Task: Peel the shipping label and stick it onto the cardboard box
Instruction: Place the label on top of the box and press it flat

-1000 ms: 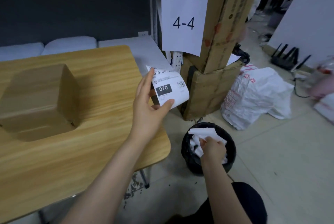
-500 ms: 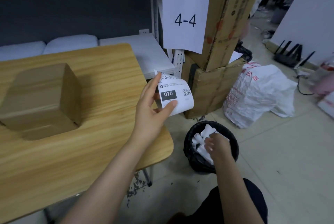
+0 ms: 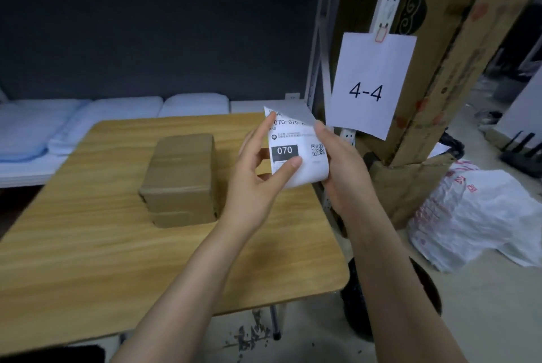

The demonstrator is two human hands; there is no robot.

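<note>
The white shipping label (image 3: 305, 139), printed with "070" and a QR code, is held up in the air above the table's right side. My left hand (image 3: 258, 175) pinches its left edge, thumb on the printed face. My right hand (image 3: 343, 169) holds its right edge from behind. The label curls at its lower end. The brown cardboard box (image 3: 181, 178), taped shut, rests on the wooden table (image 3: 88, 260) to the left of both hands, apart from them.
A metal shelf post with a "4-4" paper sign (image 3: 369, 87) and tall cardboard cartons (image 3: 440, 54) stand on the right. A black waste bin (image 3: 425, 283) sits on the floor under my right forearm. A white plastic bag (image 3: 475, 216) lies further right. White cushions (image 3: 111, 116) line the shelf behind.
My right hand has left the waste bin, where it dropped the backing paper, and come up to hold the label's right edge. The view has swung left and upward toward the table.
</note>
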